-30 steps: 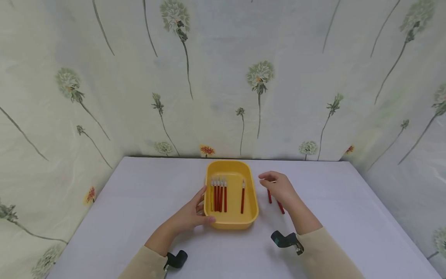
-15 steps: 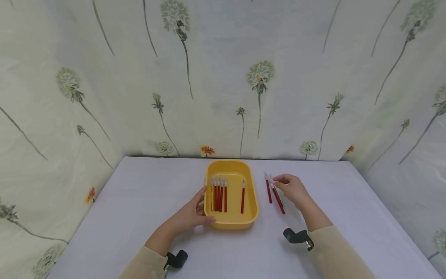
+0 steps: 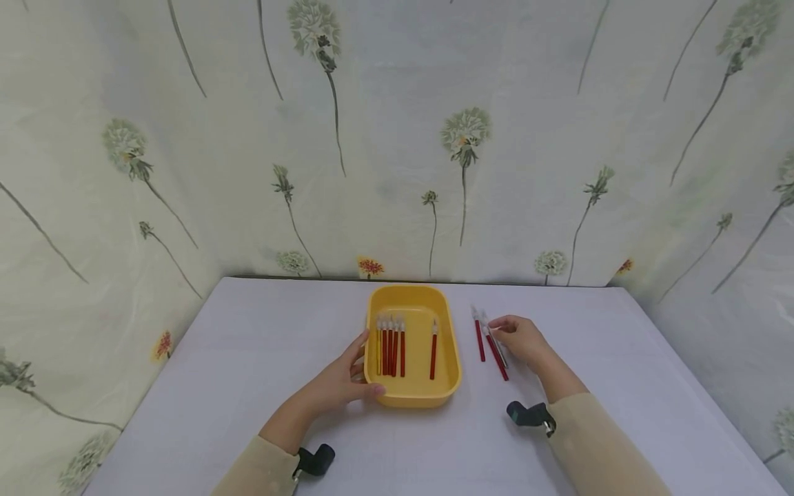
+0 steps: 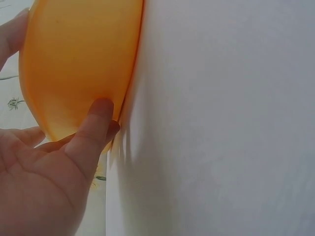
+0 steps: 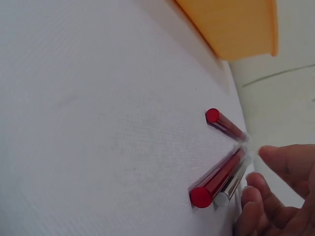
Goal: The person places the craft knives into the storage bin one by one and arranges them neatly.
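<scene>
My left hand (image 3: 338, 381) holds the left side of a yellow plastic tray (image 3: 412, 401), thumb at its near left corner. In the left wrist view, fingertips (image 4: 101, 110) press against the tray's outer wall. Inside lie a yellow pen (image 3: 379, 355) and several red pens (image 3: 393, 355) with pale tips, side by side, with one more red pen (image 3: 433, 357) apart at right. My right hand (image 3: 524, 341) reaches to the pale ends of the pens beside the tray, thumb and fingers apart. A silver pen (image 5: 224, 196) lies nearest it, against a red pen (image 5: 211, 184).
Another red pen (image 3: 480, 341) lies between that pair and the tray on the white tabletop (image 3: 260, 344). Behind the table's far edge hangs a flower-printed backdrop (image 3: 372, 138). A black wrist camera (image 3: 530, 415) sits on the right sleeve, another (image 3: 316, 460) on the left.
My right hand has moved right from beside the tray to the silver pen, uncovering the pens on the table, then dropped slightly lower. The left hand and tray have stayed put.
</scene>
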